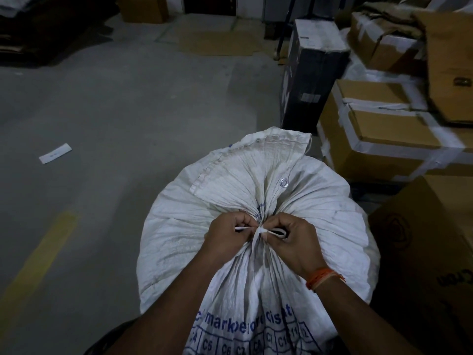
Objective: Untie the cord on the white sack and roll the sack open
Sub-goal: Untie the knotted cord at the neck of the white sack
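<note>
A full white woven sack (332, 221) with blue print stands on the floor right in front of me. Its neck is gathered tight, and the flap with a metal eyelet (283, 181) fans out beyond the tie. A flat white cord (259, 231) is knotted around the neck. My left hand (226, 235) pinches one end of the cord just left of the knot. My right hand (290, 239) grips a loop of the cord just right of the knot. An orange thread band sits on my right wrist.
Taped cardboard boxes (378, 139) are stacked close on the right, with a black carton (309, 73) behind them. Another brown box (430, 242) touches the sack's right side. A paper slip (55, 153) and a yellow line (38, 262) lie on the grey floor at left.
</note>
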### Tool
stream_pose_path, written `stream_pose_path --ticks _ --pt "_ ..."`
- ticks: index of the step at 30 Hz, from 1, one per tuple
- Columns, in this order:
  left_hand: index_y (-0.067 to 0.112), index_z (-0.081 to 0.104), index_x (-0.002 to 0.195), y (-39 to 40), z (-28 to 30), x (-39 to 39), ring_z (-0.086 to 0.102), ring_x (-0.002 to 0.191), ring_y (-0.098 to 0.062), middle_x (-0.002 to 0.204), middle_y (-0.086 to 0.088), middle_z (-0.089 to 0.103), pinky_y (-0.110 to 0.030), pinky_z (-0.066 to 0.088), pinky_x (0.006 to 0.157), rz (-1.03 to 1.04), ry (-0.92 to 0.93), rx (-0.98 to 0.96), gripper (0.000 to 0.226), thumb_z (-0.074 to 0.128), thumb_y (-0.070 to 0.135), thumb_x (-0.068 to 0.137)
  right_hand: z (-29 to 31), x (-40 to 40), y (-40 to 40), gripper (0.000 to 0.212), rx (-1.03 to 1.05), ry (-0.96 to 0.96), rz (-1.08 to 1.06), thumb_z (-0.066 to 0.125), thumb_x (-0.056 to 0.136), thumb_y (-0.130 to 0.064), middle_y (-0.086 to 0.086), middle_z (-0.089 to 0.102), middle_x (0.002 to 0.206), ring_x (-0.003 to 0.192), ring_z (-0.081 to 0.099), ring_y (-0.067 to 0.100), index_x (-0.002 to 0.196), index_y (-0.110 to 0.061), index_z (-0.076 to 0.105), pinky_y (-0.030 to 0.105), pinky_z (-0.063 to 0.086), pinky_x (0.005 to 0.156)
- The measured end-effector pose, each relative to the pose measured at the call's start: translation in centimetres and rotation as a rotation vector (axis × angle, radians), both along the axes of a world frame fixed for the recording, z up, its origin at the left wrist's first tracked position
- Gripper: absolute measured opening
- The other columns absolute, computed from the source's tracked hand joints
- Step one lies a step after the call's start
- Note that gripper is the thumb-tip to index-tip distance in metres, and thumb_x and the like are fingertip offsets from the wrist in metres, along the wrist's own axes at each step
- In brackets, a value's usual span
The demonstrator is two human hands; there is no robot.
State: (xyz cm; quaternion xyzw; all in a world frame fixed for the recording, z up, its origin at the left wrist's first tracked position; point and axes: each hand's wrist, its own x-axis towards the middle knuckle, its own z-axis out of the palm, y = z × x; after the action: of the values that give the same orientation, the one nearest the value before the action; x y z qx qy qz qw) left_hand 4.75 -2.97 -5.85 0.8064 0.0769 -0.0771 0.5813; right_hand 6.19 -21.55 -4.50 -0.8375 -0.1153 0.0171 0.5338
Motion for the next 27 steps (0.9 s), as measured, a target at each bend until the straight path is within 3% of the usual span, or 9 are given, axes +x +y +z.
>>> stream_pose_path --ticks 4,7,11,19,24,27 --pt "0.025 0.082 0.085 0.0 0.2 0.3 0.079 0.09 -0.021 0.087 0.003 0.083 -0.051 0.063 0.092 -0.012 0.024 -0.02 0.009 0.077 0.032 0.08 0.0 0.2 -0.1 0.019 -0.006 0.002 0.005 0.084 0.077 -0.007 -0.01 0.076 0.08 0.079 0.071 0.006 0.078 -0.023 0.074 0.02 0.057 0.073" --pt "0.023 0.081 0.085 0.0 0.1 0.4 0.076 0.083 -0.013 0.085 0.003 0.082 -0.045 0.061 0.088 -0.04 0.007 -0.016 0.003 0.079 0.023 0.086 0.0 0.3 -0.2 0.018 -0.013 0.002 0.007 0.084 0.077 -0.009 -0.01 0.076 0.079 0.078 0.072 0.006 0.077 -0.024 0.074 0.024 0.057 0.072" --pt "0.021 0.081 0.088 0.6 0.5 0.5 0.072 0.079 -0.007 0.086 0.003 0.082 -0.034 0.057 0.079 -0.081 0.008 -0.014 0.008 0.078 0.013 0.09 0.3 0.3 -0.2 0.018 -0.005 -0.009 0.021 0.083 0.078 -0.008 -0.008 0.076 0.079 0.077 0.071 0.005 0.076 -0.023 0.074 0.017 0.054 0.071" --pt "0.025 0.081 0.089 0.9 0.2 0.5 0.077 0.088 -0.01 0.089 0.009 0.083 -0.046 0.061 0.094 -0.036 0.005 0.062 0.012 0.077 0.014 0.09 0.4 0.2 -0.1 0.021 -0.009 -0.01 0.008 0.084 0.077 -0.008 -0.009 0.076 0.078 0.077 0.071 0.004 0.075 -0.026 0.073 0.014 0.053 0.07" --pt "0.027 0.082 0.086 0.0 0.3 0.4 0.078 0.087 -0.011 0.087 0.009 0.083 -0.048 0.062 0.093 -0.008 0.006 0.02 0.009 0.078 0.033 0.079 0.4 0.2 -0.1 0.021 -0.01 0.001 0.014 0.084 0.077 -0.008 -0.012 0.075 0.079 0.08 0.072 0.004 0.076 -0.027 0.074 0.019 0.056 0.075" --pt "0.028 0.083 0.085 -0.1 0.0 0.4 0.079 0.087 -0.012 0.086 0.009 0.083 -0.048 0.063 0.092 0.012 0.009 0.008 0.004 0.08 0.028 0.082 0.4 0.3 -0.1 0.02 -0.008 0.005 0.011 0.083 0.078 -0.008 -0.012 0.075 0.079 0.08 0.071 0.004 0.076 -0.026 0.074 0.019 0.055 0.075"
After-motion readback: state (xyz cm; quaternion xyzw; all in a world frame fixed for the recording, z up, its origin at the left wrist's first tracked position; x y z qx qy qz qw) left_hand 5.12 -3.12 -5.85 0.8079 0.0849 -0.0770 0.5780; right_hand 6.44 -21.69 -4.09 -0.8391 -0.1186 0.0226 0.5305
